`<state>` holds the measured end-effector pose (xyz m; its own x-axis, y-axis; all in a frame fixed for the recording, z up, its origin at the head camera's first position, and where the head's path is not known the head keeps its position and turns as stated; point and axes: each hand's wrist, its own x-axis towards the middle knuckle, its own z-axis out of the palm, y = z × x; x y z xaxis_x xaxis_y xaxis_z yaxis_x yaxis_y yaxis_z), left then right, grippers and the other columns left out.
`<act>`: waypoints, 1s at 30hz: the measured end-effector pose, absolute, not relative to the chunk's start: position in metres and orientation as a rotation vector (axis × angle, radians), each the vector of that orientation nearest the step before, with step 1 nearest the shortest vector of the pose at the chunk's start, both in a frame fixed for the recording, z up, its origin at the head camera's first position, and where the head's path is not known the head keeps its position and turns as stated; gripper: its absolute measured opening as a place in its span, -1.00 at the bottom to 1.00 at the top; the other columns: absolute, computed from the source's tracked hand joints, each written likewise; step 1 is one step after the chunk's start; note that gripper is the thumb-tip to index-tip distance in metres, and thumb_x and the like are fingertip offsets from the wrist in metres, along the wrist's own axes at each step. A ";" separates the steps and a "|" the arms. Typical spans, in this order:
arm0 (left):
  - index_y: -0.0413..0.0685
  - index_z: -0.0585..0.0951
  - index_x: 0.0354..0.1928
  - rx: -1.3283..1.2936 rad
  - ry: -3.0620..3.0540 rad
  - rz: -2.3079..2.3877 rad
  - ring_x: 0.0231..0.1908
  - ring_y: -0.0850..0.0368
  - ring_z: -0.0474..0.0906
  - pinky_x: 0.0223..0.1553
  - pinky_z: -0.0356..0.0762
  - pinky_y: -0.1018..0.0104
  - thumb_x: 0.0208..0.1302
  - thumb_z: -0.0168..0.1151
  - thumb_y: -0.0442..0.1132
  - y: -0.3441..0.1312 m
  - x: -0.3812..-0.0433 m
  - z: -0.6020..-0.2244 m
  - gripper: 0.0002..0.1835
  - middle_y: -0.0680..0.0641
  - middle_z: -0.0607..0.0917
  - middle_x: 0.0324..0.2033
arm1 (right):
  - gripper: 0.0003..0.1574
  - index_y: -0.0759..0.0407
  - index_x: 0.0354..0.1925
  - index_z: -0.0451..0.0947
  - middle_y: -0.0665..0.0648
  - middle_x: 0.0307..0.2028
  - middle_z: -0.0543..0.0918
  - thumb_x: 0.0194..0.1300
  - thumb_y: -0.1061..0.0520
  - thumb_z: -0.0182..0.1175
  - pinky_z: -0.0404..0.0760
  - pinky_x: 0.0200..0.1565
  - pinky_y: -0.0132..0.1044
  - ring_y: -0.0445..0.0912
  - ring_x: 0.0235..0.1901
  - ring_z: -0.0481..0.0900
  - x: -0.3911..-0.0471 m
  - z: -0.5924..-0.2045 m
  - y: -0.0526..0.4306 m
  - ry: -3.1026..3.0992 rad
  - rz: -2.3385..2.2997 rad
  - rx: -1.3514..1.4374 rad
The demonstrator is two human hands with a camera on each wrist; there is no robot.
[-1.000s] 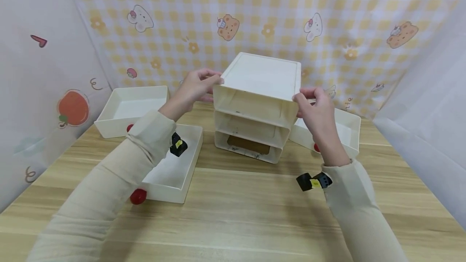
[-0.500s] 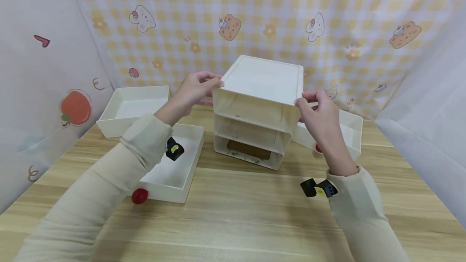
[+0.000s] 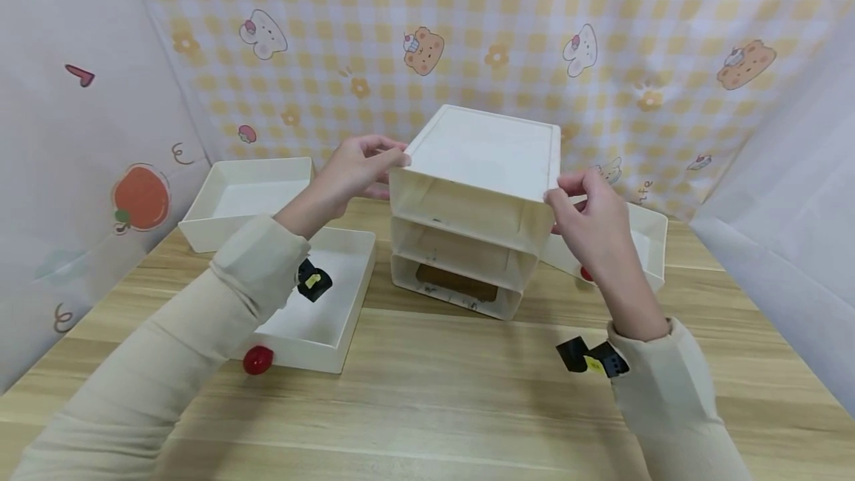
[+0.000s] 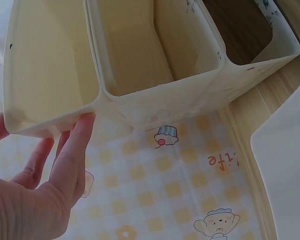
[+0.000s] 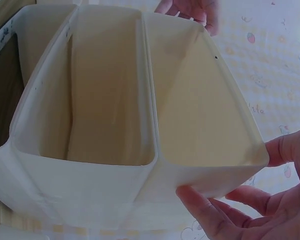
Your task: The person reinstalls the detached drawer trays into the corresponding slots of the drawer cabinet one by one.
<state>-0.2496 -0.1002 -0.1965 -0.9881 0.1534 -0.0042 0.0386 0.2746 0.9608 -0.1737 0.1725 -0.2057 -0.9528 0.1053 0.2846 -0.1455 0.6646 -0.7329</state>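
A white three-tier drawer cabinet (image 3: 487, 151), with its drawers out and open slots facing me, stands slightly turned on the wooden table. My left hand (image 3: 357, 168) grips its upper left front corner, thumb on the top and fingers along the side. At the upper right front corner my right hand (image 3: 591, 210) holds on in the same way. The left wrist view shows the left fingers (image 4: 72, 157) against the side wall. In the right wrist view, the right fingers (image 5: 202, 205) press the opposite wall. Brown wood shows through a cutout in the lowest slot.
Left of the cabinet lie two white drawers, one at the back (image 3: 214, 232) and one nearer (image 3: 300, 351) with a red knob (image 3: 257, 360). Behind my right hand lies more white drawer (image 3: 657, 251) with a red knob. A checked curtain (image 3: 467, 6) hangs behind.
The cabinet has shifted a little toward me and slightly right, with both hands staying on its top corners. The drawers have stayed where they were.
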 end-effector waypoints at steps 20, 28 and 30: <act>-0.09 0.51 0.06 0.233 2.445 1.793 -0.12 -0.02 0.56 -0.19 0.66 0.24 0.26 0.11 -0.13 -0.103 -0.245 -0.196 -0.64 -0.04 0.55 0.07 | -0.55 0.27 0.02 0.39 0.17 0.01 0.47 0.32 -0.01 -0.09 0.56 -0.38 -0.45 0.00 -0.25 0.57 -0.169 -0.207 0.169 -2.563 1.175 0.018; -0.06 0.52 0.05 0.228 2.445 1.794 -0.13 -0.01 0.57 -0.19 0.66 0.23 0.25 0.12 -0.11 -0.103 -0.247 -0.197 -0.65 -0.03 0.56 0.01 | -0.48 0.30 0.09 0.32 0.20 0.07 0.43 0.34 -0.04 -0.08 0.60 -0.37 -0.51 0.03 -0.10 0.51 -0.169 -0.211 0.170 -2.522 1.281 0.042; -0.05 0.51 0.06 0.224 2.446 1.791 -0.14 0.00 0.56 -0.19 0.66 0.24 0.25 0.11 -0.11 -0.103 -0.247 -0.197 -0.64 -0.03 0.56 0.01 | -0.46 0.29 0.11 0.30 0.20 0.06 0.43 0.34 -0.07 -0.07 0.60 -0.38 -0.52 0.05 -0.13 0.52 -0.169 -0.212 0.170 -2.518 1.305 0.039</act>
<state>-0.2469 -0.1029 -0.1970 -0.9841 0.1777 0.0049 0.0584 0.2967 0.9532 -0.1690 0.1695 -0.2118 -0.9535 0.1140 0.2789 -0.1623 0.5858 -0.7940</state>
